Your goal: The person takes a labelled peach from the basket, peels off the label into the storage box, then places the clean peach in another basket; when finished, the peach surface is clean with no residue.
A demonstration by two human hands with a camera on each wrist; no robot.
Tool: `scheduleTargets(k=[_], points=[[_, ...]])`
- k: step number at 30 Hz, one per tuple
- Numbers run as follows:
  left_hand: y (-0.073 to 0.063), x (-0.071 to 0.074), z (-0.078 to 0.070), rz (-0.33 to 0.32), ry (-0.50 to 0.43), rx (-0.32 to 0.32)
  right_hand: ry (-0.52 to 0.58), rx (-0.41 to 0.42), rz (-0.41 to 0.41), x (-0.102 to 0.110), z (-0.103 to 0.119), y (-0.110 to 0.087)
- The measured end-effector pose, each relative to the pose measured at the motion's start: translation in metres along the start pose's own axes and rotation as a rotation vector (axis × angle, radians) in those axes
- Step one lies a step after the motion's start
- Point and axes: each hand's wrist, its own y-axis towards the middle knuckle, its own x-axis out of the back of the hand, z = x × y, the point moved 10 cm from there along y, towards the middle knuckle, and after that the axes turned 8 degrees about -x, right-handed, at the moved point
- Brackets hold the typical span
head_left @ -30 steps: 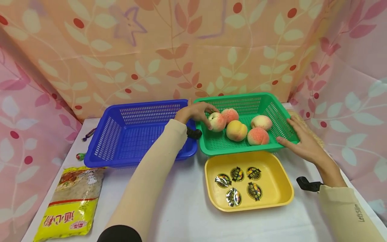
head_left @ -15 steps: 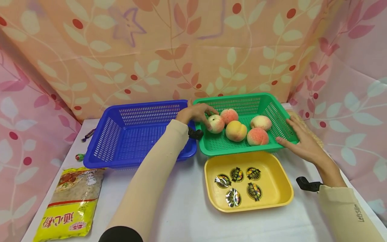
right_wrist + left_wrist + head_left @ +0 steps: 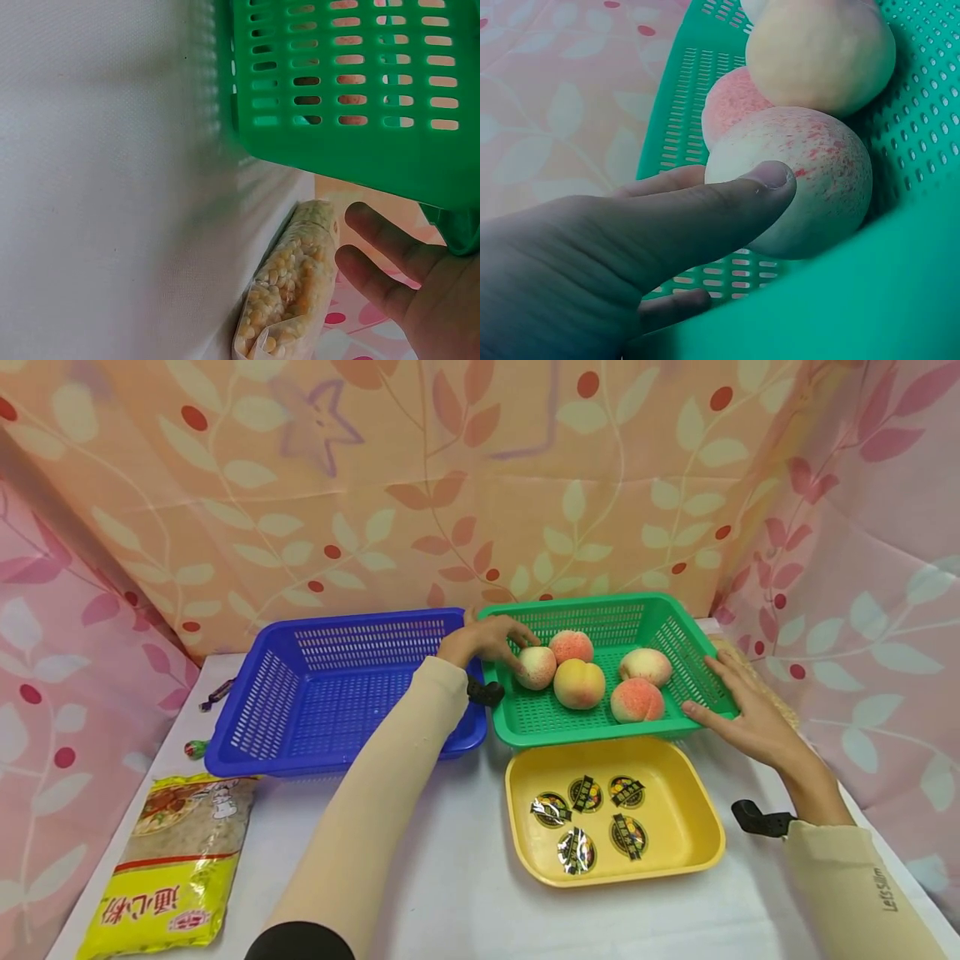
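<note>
In the head view my left hand (image 3: 489,641) reaches over the left rim of the green basket (image 3: 525,742). It grips a pale, red-speckled peach (image 3: 537,669); in the left wrist view the thumb lies across its near side, and a finger passes behind it. Touching that peach are a yellow peach (image 3: 579,684) and a pink peach (image 3: 572,647). A cream peach (image 3: 647,667) and a coral peach (image 3: 637,701) lie farther right. My right hand (image 3: 753,714) rests at the basket's right rim, its fingers extended and spread outside the wall in the right wrist view.
A blue basket (image 3: 345,767) stands left of the green one. In front, a yellow tray (image 3: 678,810) holds several round stickers. A yellow food packet (image 3: 168,868) and two wrapped candies lie at left. A bag of corn kernels (image 3: 289,289) stands beyond the right hand.
The pale peach has turned under my left hand, so its dark stem hollow no longer shows. The yellow peach has shifted slightly left and rolled. Both hands stay nearly in place.
</note>
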Motion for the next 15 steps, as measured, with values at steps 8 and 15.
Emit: scheduleTargets(k=[8, 15], points=[[0.000, 0.003, -0.012, 0.079, -0.030, -0.013, -0.006, 0.028, -0.008, 0.001, 0.000, 0.002], [-0.014, 0.024, -0.051, 0.106, -0.155, -0.118, -0.007, 0.051, -0.004, 0.003, 0.001, 0.005]])
